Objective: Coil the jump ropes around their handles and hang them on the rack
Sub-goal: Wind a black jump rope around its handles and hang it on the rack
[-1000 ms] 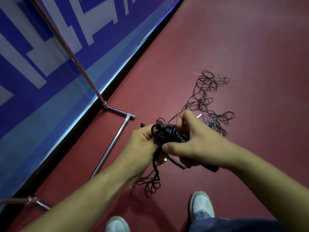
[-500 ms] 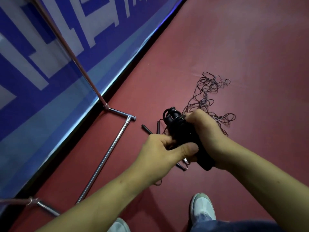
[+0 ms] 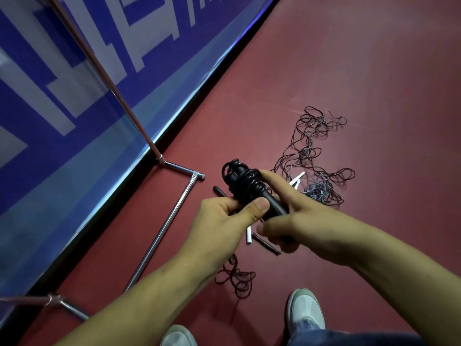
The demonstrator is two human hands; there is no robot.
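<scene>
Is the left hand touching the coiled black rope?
Touching. The head view shows the left hand with its thumb pressed on the coiled black rope.

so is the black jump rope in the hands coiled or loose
Coiled: its black cord is wound in loops round the handles gripped by the left hand and right hand. Whether a loose tail remains, cannot tell.

Both arms are bare. They reach forward from the bottom of the view, and the two hands meet in the middle. The left hand point(image 3: 224, 221) has its fingers curled round the coiled jump rope point(image 3: 245, 186), with the thumb pressed flat on top. The right hand point(image 3: 306, 221) grips the near end (one finger lies long and straight along the far side). The rest of that hand is wrapped round it.
</scene>
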